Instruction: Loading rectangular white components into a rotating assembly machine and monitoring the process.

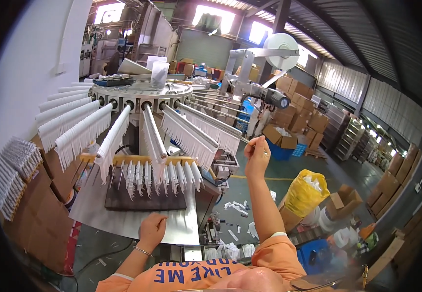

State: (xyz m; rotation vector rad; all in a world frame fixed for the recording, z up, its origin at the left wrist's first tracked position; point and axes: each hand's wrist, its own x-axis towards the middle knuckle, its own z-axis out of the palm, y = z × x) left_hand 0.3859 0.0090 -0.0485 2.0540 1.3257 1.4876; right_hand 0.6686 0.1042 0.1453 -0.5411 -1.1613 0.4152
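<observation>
My right hand (257,155) is raised at the outer end of a metal rod (244,140), with the fingers pinched on its tip. White fringed strips (228,138) hang along that rod, which sticks out from a round metal turntable (143,91). Low over the metal tabletop (96,211), my left hand (152,230) is closed, and whatever it holds, if anything, is hidden. In front of it lies a dark board (145,202). Above the board, a wooden bar (123,159) carries a row of white twisted pieces (169,177).
More rods with white fringe (82,136) fan out on the left. Stacked bundles (14,170) sit on cartons there. A white roll (281,50) is mounted on the machine's arm. A yellow bag (307,192) and an open carton (343,202) stand right; scraps (235,208) litter the floor.
</observation>
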